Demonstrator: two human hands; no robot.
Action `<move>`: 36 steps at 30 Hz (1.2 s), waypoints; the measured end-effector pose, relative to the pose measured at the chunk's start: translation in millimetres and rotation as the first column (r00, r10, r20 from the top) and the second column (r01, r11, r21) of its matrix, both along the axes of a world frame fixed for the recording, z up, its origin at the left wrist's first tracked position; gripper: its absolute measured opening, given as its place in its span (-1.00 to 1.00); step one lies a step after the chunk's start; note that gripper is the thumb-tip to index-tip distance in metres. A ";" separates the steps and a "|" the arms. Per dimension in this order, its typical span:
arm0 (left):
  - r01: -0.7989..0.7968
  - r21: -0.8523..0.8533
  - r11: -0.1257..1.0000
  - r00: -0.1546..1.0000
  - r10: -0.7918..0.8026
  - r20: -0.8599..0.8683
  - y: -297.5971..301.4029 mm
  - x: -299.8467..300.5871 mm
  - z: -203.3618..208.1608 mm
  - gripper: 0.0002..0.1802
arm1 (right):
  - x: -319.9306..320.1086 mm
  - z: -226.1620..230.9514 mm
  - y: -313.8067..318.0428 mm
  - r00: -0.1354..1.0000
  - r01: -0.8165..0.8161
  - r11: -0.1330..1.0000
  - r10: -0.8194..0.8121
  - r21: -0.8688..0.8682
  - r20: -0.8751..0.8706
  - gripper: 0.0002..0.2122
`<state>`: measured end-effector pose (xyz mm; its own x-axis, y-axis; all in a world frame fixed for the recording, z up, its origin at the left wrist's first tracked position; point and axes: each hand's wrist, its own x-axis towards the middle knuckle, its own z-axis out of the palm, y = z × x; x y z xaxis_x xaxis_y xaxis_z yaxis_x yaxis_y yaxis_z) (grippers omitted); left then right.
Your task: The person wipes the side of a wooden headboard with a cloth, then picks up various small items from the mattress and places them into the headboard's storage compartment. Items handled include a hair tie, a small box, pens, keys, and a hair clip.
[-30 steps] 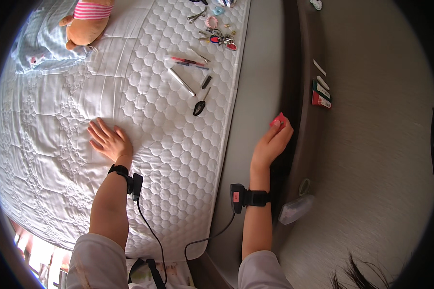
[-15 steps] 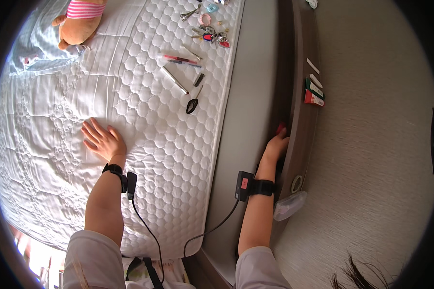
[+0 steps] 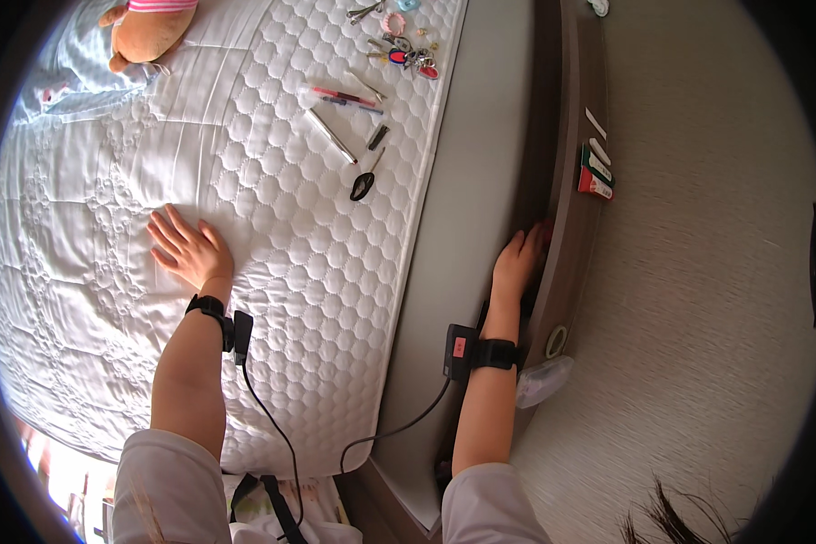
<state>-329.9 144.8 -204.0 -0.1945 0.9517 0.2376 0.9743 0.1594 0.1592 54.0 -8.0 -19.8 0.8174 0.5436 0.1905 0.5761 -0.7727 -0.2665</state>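
Observation:
On the white quilted mattress pad (image 3: 290, 272), my left hand (image 3: 192, 249) lies flat with its fingers spread and nothing under them that I can see. My right hand (image 3: 517, 265) reaches into the dark gap between the grey mattress side (image 3: 462, 208) and the brown wooden bed rail (image 3: 562, 236). Its fingers are curled at a red thing (image 3: 548, 232), mostly hidden by the hand and shadow, so its kind does not show. Farther off on the pad lie a silver pen (image 3: 332, 136), red and blue pens (image 3: 344, 97) and a black-handled screwdriver-like tool (image 3: 363, 186).
Keys with charms (image 3: 410, 59) and a pink scrunchie (image 3: 393, 24) lie at the far edge. Along the rail are a red-and-green box (image 3: 596, 174), a tape roll (image 3: 556, 342) and a clear plastic case (image 3: 544, 381). A plush toy (image 3: 145, 36) sits at far left.
My right hand has shifted slightly, and the red thing at its fingers has moved right, toward the rail. My left hand stays flat on the pad. The whole view has tilted a little.

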 end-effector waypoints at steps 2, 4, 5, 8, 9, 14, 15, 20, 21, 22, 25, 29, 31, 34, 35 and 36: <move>0.000 -0.003 1.000 1.000 0.000 0.005 0.3 0.5 0.6 -0.30 | -6.2 5.3 4.9 0.999 0.030 0.997 -0.028 -0.077 0.031 -0.54; -0.005 -0.013 1.000 1.000 0.005 0.006 0.3 0.6 1.4 -0.30 | -19.9 11.2 13.6 0.994 0.025 0.997 -0.018 -0.069 0.108 -0.55; 0.000 -0.006 1.000 1.000 0.000 0.011 0.3 0.6 1.8 -0.30 | -29.9 13.2 18.7 0.985 -0.005 1.000 0.009 -0.024 0.175 -0.56; 0.000 -0.012 1.000 1.000 0.000 0.007 -0.1 1.0 2.6 -0.30 | -62.1 13.5 36.0 0.930 -0.303 0.947 0.269 0.106 0.249 -0.61; -0.001 -0.015 1.000 1.000 0.001 0.007 0.3 1.3 2.7 -0.30 | -73.1 9.3 41.9 0.888 -0.423 0.896 0.379 0.135 0.261 -0.63; 0.000 -0.020 1.000 1.000 0.001 0.019 0.1 1.8 4.8 -0.30 | -103.0 -58.9 95.3 0.834 -0.410 0.892 0.452 0.192 -0.318 -0.79; 0.000 -0.032 0.999 1.000 0.001 0.018 -0.1 1.8 5.3 -0.29 | -102.2 -73.3 106.4 0.819 -0.327 0.910 0.407 0.255 -0.404 -0.79; -0.010 -0.080 0.997 1.000 0.010 0.005 0.3 1.2 7.3 -0.26 | -104.5 -117.1 144.5 0.912 -0.097 0.994 0.109 0.049 -0.396 -0.77; -0.012 -0.089 0.996 1.000 0.012 0.006 0.4 1.2 7.7 -0.26 | -106.7 -120.5 148.5 0.931 -0.067 0.998 0.060 -0.008 -0.360 -0.77; -0.012 -0.099 0.995 1.000 0.013 0.010 0.8 1.6 8.0 -0.25 | -108.3 -122.5 151.2 0.948 -0.033 0.997 0.011 -0.064 -0.318 -0.77; -0.004 -0.090 0.996 1.000 0.006 0.020 1.3 1.8 9.2 -0.25 | -113.4 -124.6 148.2 0.898 -0.033 0.999 0.019 -0.024 -0.440 -0.85; -0.001 -0.080 0.997 0.999 0.004 0.034 0.5 2.0 10.1 -0.25 | -115.4 -121.3 131.8 0.885 0.032 0.972 0.080 0.231 -0.458 -0.84; 0.001 -0.068 0.998 0.999 0.001 0.035 0.6 1.7 9.4 -0.26 | -114.4 -111.6 123.2 0.866 0.073 0.928 0.123 0.366 -0.484 -0.87; 0.006 -0.046 0.999 1.000 -0.005 0.030 0.8 2.0 6.6 -0.27 | -116.4 -85.2 113.1 0.898 -0.006 0.649 0.339 0.761 -0.282 -0.85; 0.002 -0.045 0.999 1.000 -0.002 0.014 0.4 1.8 5.6 -0.27 | -114.4 -70.8 105.8 0.919 -0.060 0.713 0.313 0.698 -0.241 -0.82; 0.007 -0.031 0.999 1.000 -0.006 0.025 0.2 1.6 4.7 -0.27 | -109.1 -52.9 95.7 0.935 -0.099 0.770 0.289 0.631 -0.206 -0.78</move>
